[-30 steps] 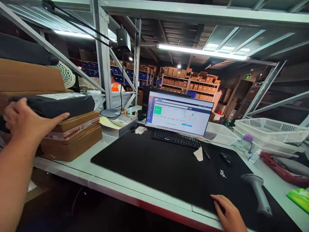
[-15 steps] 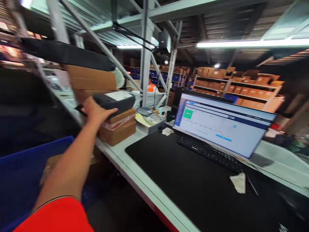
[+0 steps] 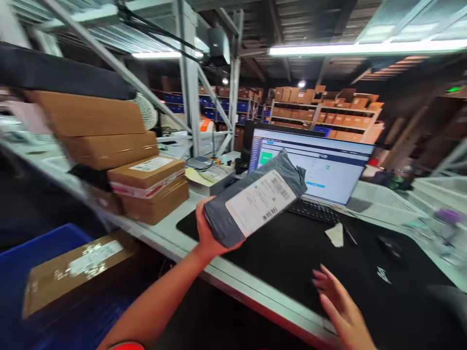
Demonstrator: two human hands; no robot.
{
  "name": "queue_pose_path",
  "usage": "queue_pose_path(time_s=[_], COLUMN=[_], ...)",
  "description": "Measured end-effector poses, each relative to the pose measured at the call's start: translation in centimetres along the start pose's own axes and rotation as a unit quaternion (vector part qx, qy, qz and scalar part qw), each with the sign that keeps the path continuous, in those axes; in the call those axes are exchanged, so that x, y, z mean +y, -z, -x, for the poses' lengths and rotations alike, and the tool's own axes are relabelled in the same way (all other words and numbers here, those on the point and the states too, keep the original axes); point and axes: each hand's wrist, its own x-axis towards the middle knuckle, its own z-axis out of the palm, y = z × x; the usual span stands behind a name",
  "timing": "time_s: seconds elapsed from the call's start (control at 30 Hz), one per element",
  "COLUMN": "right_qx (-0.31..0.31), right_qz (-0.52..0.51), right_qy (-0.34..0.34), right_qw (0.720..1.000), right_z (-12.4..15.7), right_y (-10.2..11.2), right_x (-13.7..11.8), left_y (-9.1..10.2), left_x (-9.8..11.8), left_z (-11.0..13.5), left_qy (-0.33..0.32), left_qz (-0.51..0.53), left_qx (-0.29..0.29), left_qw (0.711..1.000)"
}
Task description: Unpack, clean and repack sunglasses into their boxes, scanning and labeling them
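Observation:
A dark grey wrapped parcel (image 3: 222,214) is gripped at its near left end by my left hand (image 3: 207,233). It is tilted up to the right, held above the black desk mat (image 3: 233,272), and its white label with barcodes faces me. The far end of the parcel covers part of the monitor (image 3: 339,180) and the keyboard (image 3: 317,210). My right hand (image 3: 341,306) hovers over the mat's front edge, fingers apart, with nothing in it.
Cardboard boxes (image 3: 149,182) are stacked on the bench at left, under a long black package (image 3: 65,73). Below stands a blue bin (image 3: 69,236) with a taped carton (image 3: 80,270) in it. A mouse (image 3: 390,247) and a paper scrap (image 3: 335,235) lie on the mat.
My left hand has lifted the dark parcel off the box stack and brought it right, over the mat. My right hand has come into view. The camera has turned left.

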Motion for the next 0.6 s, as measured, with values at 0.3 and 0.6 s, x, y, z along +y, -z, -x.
queue_pose_path(time_s=[0.3, 0.6], right_qx=[0.070, 0.000], right_qz=[-0.458, -0.377], right_qy=[-0.100, -0.067], right_qw=[0.880, 0.924], right_z=[-4.4, -2.0], right_y=[-7.1, -2.9], right_x=[-8.6, -6.9], left_y=[-6.3, -9.9], left_x=[5.6, 3.6], left_z=[10.4, 6.6], left_qy=[0.053, 0.426], left_qz=[0.173, 0.429], left_qx=[-0.227, -0.511], left_qw=[0.957, 0.611])
